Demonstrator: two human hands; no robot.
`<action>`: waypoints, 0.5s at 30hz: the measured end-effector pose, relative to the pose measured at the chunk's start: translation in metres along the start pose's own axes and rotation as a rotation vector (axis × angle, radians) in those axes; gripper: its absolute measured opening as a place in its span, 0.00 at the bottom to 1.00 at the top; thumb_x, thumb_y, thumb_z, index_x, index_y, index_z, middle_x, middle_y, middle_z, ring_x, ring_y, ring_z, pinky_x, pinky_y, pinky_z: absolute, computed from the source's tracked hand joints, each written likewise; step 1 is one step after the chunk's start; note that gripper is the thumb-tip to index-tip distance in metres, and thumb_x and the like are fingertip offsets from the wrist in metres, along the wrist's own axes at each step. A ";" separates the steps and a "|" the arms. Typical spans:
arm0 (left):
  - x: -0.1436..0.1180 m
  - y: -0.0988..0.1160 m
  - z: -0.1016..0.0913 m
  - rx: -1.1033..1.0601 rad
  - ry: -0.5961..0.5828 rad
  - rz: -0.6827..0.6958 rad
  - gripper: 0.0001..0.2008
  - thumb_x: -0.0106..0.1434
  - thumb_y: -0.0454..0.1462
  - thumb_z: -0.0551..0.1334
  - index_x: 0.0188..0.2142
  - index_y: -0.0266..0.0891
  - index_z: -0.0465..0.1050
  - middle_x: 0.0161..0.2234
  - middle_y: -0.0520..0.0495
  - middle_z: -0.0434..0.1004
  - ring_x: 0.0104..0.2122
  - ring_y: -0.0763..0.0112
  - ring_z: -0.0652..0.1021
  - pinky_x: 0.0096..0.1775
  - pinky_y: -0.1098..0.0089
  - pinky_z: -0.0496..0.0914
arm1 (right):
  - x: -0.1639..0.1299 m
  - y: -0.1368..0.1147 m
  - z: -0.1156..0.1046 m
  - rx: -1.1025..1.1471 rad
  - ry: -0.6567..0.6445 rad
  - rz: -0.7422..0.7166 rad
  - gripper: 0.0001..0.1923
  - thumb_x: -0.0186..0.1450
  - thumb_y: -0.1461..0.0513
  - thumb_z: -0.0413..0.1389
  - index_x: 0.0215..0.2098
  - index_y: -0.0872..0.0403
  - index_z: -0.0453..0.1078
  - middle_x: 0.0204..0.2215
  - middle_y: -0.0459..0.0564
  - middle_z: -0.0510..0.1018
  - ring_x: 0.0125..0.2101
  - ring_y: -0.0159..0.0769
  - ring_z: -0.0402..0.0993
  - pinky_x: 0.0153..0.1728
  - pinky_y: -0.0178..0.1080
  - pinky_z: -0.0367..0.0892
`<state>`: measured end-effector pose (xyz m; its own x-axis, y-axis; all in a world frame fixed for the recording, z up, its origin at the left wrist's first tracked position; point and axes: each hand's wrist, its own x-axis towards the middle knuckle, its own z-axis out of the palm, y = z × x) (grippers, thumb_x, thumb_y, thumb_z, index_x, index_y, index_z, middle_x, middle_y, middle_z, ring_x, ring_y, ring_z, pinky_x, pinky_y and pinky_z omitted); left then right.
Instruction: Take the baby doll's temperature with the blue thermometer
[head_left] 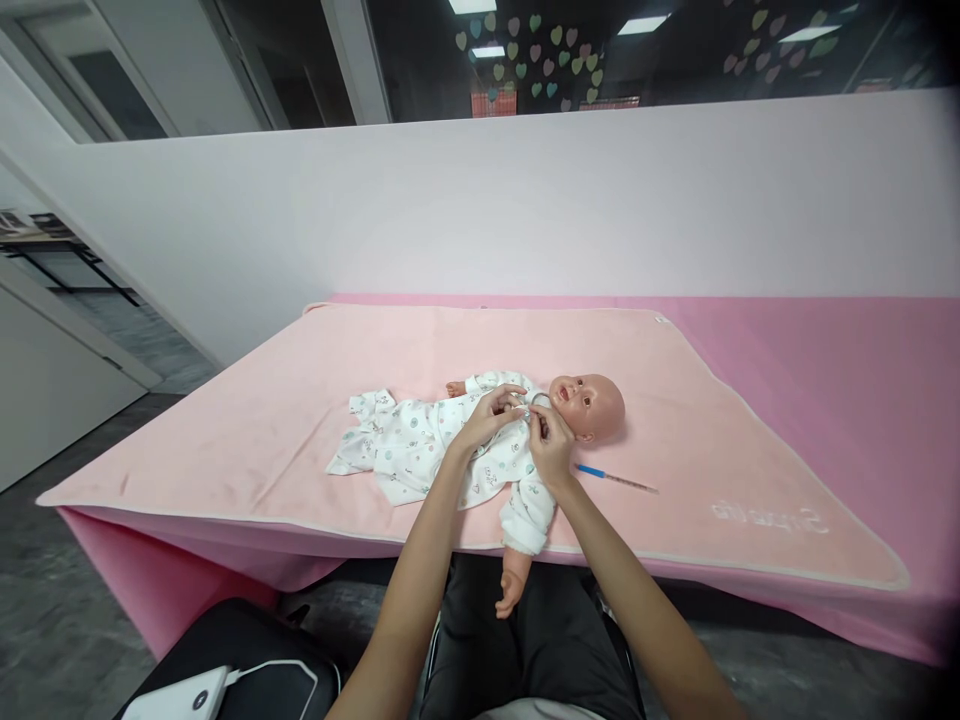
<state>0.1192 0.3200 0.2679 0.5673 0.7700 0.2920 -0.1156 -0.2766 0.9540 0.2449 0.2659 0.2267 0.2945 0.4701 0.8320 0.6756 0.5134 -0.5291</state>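
Note:
A baby doll (pixel 592 405) lies on its back, head to the right, dressed in a white printed baby outfit (pixel 416 440). My left hand (pixel 491 415) rests on the doll's chest, its fingers closed at the front of the outfit near the collar. Close beside the doll's neck, my right hand (pixel 551 440) pinches the outfit by its collar. The fingertips of both hands are nearly together, and the small detail between them is too fine to make out. One doll arm (pixel 514 580) hangs over the table's near edge.
A thin stick with a blue end (pixel 615 479) lies right of my right hand. Under the doll spreads a peach blanket (pixel 750 450) over a pink tablecloth (pixel 840 370). A white wall (pixel 600 200) stands behind. At lower left, a white device (pixel 180 695) with a cable rests on a black surface.

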 end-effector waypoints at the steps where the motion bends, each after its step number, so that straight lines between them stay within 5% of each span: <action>1: 0.000 0.000 0.000 0.016 -0.003 -0.001 0.20 0.54 0.40 0.65 0.45 0.37 0.67 0.30 0.52 0.69 0.25 0.80 0.65 0.30 0.76 0.59 | 0.000 0.000 0.000 0.000 0.000 0.001 0.09 0.66 0.65 0.48 0.37 0.55 0.71 0.31 0.51 0.78 0.32 0.33 0.75 0.35 0.36 0.70; 15: -0.001 0.003 0.001 0.101 0.006 0.012 0.21 0.54 0.40 0.65 0.47 0.37 0.66 0.29 0.52 0.69 0.22 0.81 0.57 0.26 0.76 0.53 | 0.000 -0.001 0.001 -0.051 0.028 0.005 0.08 0.65 0.64 0.50 0.37 0.56 0.71 0.29 0.49 0.78 0.25 0.30 0.71 0.30 0.34 0.68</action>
<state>0.1194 0.3177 0.2703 0.5612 0.7699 0.3037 -0.0388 -0.3421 0.9389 0.2438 0.2657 0.2271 0.3163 0.4515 0.8343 0.7073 0.4739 -0.5246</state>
